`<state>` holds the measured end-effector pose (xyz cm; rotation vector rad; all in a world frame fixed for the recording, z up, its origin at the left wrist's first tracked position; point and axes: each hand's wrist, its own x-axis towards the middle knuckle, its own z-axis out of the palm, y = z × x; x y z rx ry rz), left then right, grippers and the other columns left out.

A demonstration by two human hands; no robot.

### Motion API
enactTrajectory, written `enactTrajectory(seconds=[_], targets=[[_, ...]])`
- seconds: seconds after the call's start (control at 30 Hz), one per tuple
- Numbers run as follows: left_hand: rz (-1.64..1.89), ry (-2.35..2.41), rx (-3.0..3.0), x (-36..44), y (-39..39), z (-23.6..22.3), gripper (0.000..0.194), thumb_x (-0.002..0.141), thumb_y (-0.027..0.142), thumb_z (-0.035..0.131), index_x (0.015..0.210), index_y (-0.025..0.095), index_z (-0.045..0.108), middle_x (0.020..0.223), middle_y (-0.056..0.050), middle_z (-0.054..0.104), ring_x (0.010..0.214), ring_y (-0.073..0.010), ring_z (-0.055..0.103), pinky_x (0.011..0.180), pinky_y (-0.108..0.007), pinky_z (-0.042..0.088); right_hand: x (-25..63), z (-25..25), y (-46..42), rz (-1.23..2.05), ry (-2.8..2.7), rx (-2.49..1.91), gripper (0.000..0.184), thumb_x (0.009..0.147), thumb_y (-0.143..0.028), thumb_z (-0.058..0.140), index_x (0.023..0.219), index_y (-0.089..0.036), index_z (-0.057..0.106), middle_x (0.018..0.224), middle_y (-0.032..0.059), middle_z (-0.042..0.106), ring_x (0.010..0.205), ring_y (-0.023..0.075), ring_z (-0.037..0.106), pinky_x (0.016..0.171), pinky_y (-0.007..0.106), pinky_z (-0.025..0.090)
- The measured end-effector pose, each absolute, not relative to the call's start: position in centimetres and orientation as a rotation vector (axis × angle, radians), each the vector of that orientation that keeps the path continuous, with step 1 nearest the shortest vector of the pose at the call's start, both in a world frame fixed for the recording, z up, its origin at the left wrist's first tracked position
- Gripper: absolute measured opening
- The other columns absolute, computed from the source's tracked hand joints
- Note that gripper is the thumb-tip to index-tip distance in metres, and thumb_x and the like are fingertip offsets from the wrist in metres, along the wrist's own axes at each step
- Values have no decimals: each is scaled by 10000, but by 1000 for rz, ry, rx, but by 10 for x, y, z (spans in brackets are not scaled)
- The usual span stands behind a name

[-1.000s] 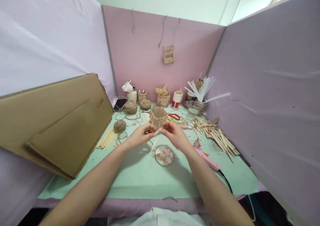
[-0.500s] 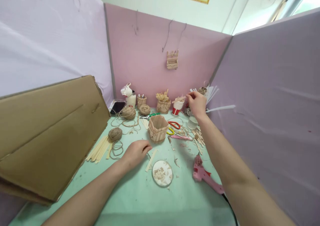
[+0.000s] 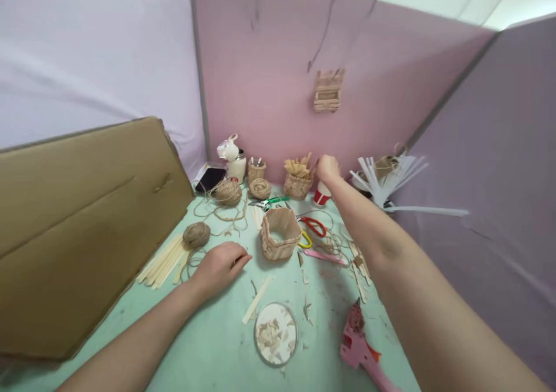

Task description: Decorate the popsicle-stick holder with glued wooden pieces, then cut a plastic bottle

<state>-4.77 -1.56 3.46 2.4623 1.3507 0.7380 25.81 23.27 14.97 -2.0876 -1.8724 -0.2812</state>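
Note:
My left hand (image 3: 221,267) rests on the green tabletop with its fingers curled and thumb pressed to them; nothing shows in it. To its right stands a small basket made of wooden pieces (image 3: 280,247), open at the top. My right hand (image 3: 328,167) is stretched to the back, over a red and white cup (image 3: 321,195) that held thin wooden pieces. Its fingers bend down, closed, and their tips are hidden, so what they hold cannot be made out. A flat wooden strip (image 3: 257,301) and a round dish of wood bits (image 3: 276,334) lie in front.
A pink glue gun (image 3: 360,345) lies front right. Scissors with red handles (image 3: 313,225), green-handled cutters (image 3: 277,200), twine balls (image 3: 197,235) and wooden strips (image 3: 160,264) are spread about. A cardboard sheet (image 3: 87,230) leans at left; white strips (image 3: 386,178) stick out back right.
My right hand has moved left and come down over the red and white cup. My left hand has stayed about where it was on the table. The view has tilted down and come closer.

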Motion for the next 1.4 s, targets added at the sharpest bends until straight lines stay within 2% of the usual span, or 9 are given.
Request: enactTrajectory(seconds=[0.1, 0.23, 0.37, 0.53, 0.67, 0.93, 1.1, 1.23, 1.4], targets=[[740, 1357, 2447, -49, -15, 38, 334, 961, 366, 426, 804, 171, 647, 787, -62, 671, 776, -182, 601, 736, -297, 439, 256, 141, 233, -247, -1948, -2129, 306, 838, -95, 470, 991, -47, 730, 974, 242, 697, 906, 277, 656, 746, 331, 475], [706, 1322, 2405, -46, -19, 43, 262, 943, 305, 438, 895, 172, 658, 893, -75, 686, 863, -195, 606, 802, -315, 449, 255, 142, 210, -330, -1991, -2032, 338, 871, -151, 450, 1096, -103, 699, 1150, 208, 635, 998, 264, 613, 824, 341, 450], [522, 1221, 2390, -37, -33, 47, 174, 861, 263, 511, 908, 177, 655, 940, -72, 656, 916, -211, 590, 815, -325, 455, 248, 153, 145, -342, -2044, -1868, 285, 870, -204, 482, 1013, -136, 719, 1065, 165, 672, 967, 260, 610, 829, 350, 442], [343, 1160, 2383, -28, -51, 47, 154, 799, 293, 540, 770, 182, 642, 894, -82, 615, 923, -238, 573, 815, -343, 453, 220, 150, 18, -43, -2123, -1670, 203, 859, -287, 561, 906, -181, 727, 901, 82, 721, 797, 214, 630, 759, 327, 444], [270, 1159, 2450, -24, -59, 46, 144, 760, 296, 579, 792, 173, 648, 867, -89, 598, 926, -261, 562, 804, -352, 444, 202, 122, -59, 239, -2106, -1601, 197, 867, -330, 561, 890, -218, 721, 866, 42, 726, 748, 187, 630, 706, 299, 440], [132, 1279, 2519, -27, -64, 52, 175, 765, 147, 484, 787, 149, 658, 869, -120, 647, 852, -239, 599, 745, -327, 433, 205, 83, -107, 541, -1937, -1653, 234, 873, -372, 537, 935, -210, 694, 901, 40, 732, 739, 179, 643, 689, 295, 465], [285, 1413, 2356, -44, -51, 63, 205, 813, 191, 460, 865, 173, 657, 825, -76, 683, 758, -206, 607, 659, -298, 415, 205, 83, -113, 578, -1943, -1629, 266, 872, -418, 533, 953, -220, 691, 879, 37, 730, 709, 182, 640, 645, 294, 464], [604, 1578, 2185, -76, -39, 86, 187, 812, 237, 525, 921, 174, 663, 875, -58, 713, 797, -191, 623, 717, -288, 440, 200, 85, -115, 573, -1959, -1586, 253, 865, -409, 535, 924, -220, 691, 818, 33, 726, 662, 179, 625, 612, 293, 454], [716, 2139, 2040, -130, -31, 101, 285, 820, 218, 483, 1014, 161, 684, 1002, -128, 717, 946, -270, 643, 783, -350, 468, 196, 81, -121, 599, -1979, -1582, 247, 869, -411, 532, 916, -231, 694, 778, 24, 724, 632, 175, 621, 594, 288, 451]])
